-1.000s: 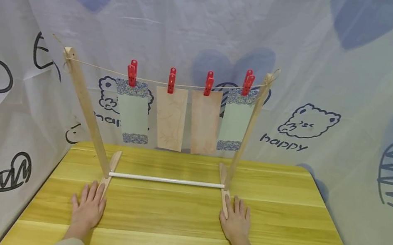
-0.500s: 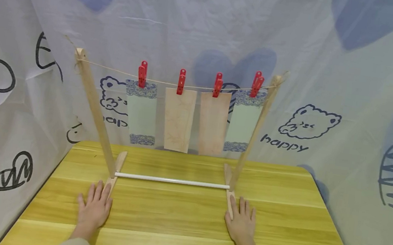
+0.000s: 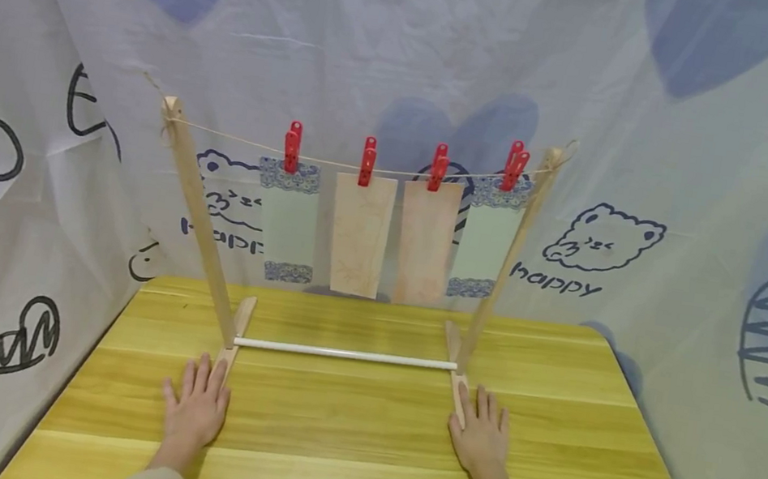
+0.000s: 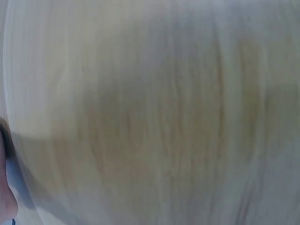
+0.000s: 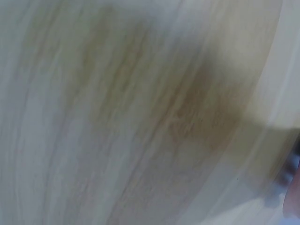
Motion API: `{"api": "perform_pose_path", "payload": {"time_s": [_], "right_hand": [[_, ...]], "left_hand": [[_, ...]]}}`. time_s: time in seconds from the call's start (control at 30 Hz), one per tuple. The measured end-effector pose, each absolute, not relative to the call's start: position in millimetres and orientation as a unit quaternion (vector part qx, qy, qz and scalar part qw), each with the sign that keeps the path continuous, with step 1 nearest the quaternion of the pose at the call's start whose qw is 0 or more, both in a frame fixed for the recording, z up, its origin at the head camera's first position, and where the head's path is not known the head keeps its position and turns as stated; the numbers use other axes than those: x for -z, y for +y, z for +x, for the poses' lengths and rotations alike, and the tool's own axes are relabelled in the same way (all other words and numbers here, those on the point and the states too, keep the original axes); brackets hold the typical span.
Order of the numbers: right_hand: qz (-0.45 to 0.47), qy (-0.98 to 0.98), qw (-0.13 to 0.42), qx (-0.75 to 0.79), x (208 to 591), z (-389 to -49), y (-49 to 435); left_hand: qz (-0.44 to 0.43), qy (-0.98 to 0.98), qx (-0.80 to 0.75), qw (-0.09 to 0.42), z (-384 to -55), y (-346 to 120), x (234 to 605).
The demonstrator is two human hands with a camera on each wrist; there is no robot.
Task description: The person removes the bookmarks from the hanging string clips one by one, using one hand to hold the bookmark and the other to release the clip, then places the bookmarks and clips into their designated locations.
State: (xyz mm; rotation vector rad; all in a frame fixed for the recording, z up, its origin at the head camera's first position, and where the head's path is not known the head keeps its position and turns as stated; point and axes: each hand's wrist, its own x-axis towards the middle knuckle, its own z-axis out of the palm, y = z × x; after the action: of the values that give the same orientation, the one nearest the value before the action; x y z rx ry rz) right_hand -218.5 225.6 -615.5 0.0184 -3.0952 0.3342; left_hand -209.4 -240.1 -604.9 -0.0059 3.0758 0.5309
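A small wooden clothesline rack stands on the table, its left post (image 3: 199,218) and right post (image 3: 512,262) joined low down by a white rod (image 3: 346,354). Between the post tops runs a thin string (image 3: 236,138), where red clothespins (image 3: 368,162) hold two blue-bordered pale green paper cards (image 3: 290,222) and two peach ones (image 3: 425,241). My left hand (image 3: 194,409) lies palm down, fingers spread, over the front of the left foot (image 3: 226,369). Likewise, my right hand (image 3: 481,441) rests with straight fingers against the right foot (image 3: 458,397).
Yellow wood-grain table (image 3: 343,422) lies under the rack and hands. A pale cloth backdrop (image 3: 621,125) with bear drawings encloses the back and sides, close behind the hanging cards. Both wrist views show mostly blurred tabletop, with a bit of hand at the edge.
The whole rack has slid right across the table, with both hands moving along at its feet. The cards still hang from the string, pinned as before.
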Motion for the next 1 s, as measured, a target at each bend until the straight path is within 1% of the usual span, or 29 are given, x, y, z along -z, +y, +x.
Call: {"api": "perform_pose_path", "payload": {"time_s": [0.4,0.7,1.0], "right_hand": [[0.008,-0.994,-0.001,-0.109,610.3,-219.4,235.5],[0.004,-0.994,-0.004,-0.112,609.2,-218.7,244.1],[0.005,-0.993,-0.017,-0.114,607.0,-221.3,252.1]], "left_hand": [[-0.008,0.985,-0.171,0.003,-210.0,-228.9,607.2],[-0.010,0.986,-0.166,0.021,-211.0,-220.1,606.0],[-0.015,0.986,-0.166,0.022,-213.2,-212.8,608.2]]}}
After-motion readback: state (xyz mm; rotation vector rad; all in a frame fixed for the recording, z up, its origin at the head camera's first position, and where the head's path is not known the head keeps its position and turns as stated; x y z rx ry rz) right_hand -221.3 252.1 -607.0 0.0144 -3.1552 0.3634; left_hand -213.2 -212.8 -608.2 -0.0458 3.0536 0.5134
